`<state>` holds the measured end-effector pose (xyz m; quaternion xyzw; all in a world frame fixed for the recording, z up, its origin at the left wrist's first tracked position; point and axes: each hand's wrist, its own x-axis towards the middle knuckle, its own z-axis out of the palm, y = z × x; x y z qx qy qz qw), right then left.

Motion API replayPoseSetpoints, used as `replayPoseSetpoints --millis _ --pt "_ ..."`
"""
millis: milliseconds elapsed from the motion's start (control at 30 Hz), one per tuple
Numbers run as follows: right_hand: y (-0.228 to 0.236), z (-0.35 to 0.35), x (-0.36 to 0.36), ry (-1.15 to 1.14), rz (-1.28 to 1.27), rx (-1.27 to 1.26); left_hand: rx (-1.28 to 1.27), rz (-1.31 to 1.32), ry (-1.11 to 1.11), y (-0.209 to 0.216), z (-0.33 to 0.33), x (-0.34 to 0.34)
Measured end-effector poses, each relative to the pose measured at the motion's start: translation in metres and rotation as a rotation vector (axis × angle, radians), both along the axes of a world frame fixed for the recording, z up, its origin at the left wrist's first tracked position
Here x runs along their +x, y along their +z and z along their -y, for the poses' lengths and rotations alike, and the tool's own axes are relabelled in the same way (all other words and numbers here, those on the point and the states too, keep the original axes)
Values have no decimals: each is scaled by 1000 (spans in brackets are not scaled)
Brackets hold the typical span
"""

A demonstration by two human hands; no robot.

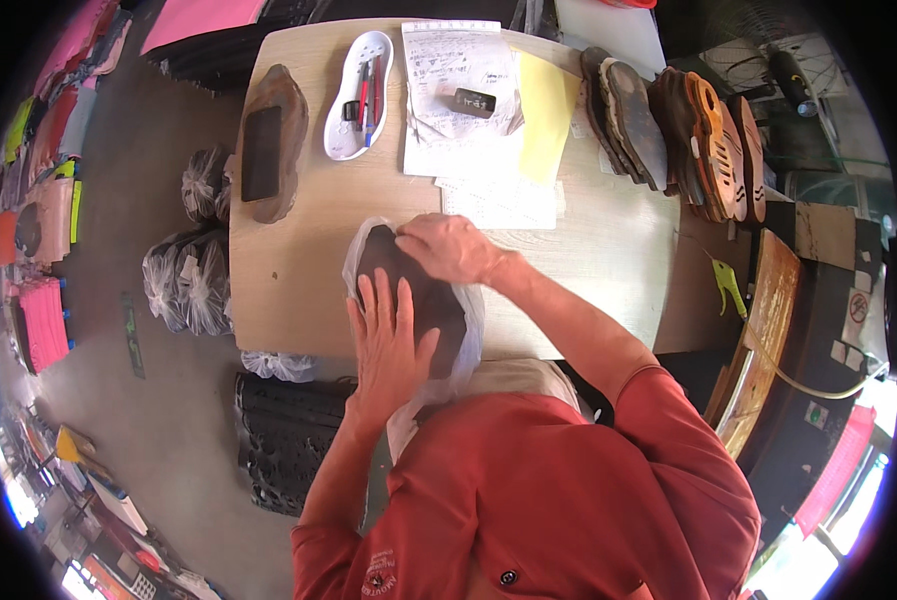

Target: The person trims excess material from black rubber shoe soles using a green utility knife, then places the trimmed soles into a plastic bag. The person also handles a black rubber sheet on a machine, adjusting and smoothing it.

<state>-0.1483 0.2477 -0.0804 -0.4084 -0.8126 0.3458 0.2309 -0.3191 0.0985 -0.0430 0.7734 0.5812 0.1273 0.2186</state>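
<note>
A long, dark, sole-shaped piece (433,300) lies at the table's near edge, with a clear plastic bag (471,335) around its sides. My left hand (383,335) rests flat on the piece's left part, fingers stretched and spread. At the far end, my right hand (453,248) is closed, its fingertips pinching at the bag's rim beside the dark piece. Exactly what sits between those fingertips is partly hidden by the hand. The bag's near end hangs over the table edge against my red shirt.
On the table (608,290) are a phone on a brown sole (293,150), a white sole-shaped tray (343,140) of pens, papers (458,150) under a small black block, and stacked soles (633,120). Bagged bundles (206,280) stand left; a green air gun (728,287) hangs right.
</note>
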Motion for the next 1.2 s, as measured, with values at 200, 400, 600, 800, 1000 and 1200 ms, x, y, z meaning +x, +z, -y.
replayPoseSetpoints --millis 200,400,600,800,1000,1200 --pt "5 12 -3 -14 -44 23 28 -95 64 -8 -1 18" --pt "2 -4 11 -34 -281 -224 -59 -132 63 -13 6 13" --pt "-14 -16 21 4 -364 -312 -96 -170 84 -18 16 12" --pt "-20 -29 20 114 -389 -461 -91 -174 84 -22 28 7" --pt "-24 -60 -7 198 -466 -326 -138 -182 88 -16 34 7" --pt "-31 -50 -24 575 -399 -401 -254 -206 123 -7 41 4"
